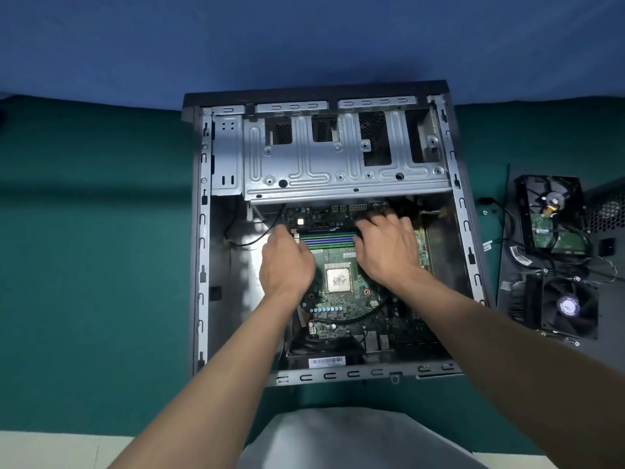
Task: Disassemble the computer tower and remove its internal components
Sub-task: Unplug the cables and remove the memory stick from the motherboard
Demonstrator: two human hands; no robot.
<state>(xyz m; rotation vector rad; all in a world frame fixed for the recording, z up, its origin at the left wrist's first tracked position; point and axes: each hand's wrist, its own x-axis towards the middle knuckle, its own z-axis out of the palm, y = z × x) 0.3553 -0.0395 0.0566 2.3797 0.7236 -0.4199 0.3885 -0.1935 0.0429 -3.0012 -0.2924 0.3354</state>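
Memory removal is the step in hand, judging by where your hands sit. Your left hand (287, 262) is at one end of the memory modules (329, 238) and your right hand (385, 252) at the other, with the blue and green sticks running between the two grips.

Grip state: the right fingers are spread, tips bent down onto the board at that end of the slots. The left fingers curl downward, but the back of the hand hides the tips, so I cannot tell whether they pinch a latch or only rest on it.

To do it well:
- Push both end latches outward, away from the sticks, before you lift.
- Pull each stick straight up between your hands, holding its edges, without rocking it sideways.
- Keep your wrists off the CPU (338, 280), which lies bare just nearer you than both grips, with dried paste on its lid.

Tower (202, 231): lying on its side on the green mat (101, 231), panel off. The motherboard (333, 301) is seated beneath your hands. The grey drive cage (338, 157) beyond your fingertips is vacant. Well outside your right grip lie a hard drive (549, 214) and a cooler fan (568, 306).
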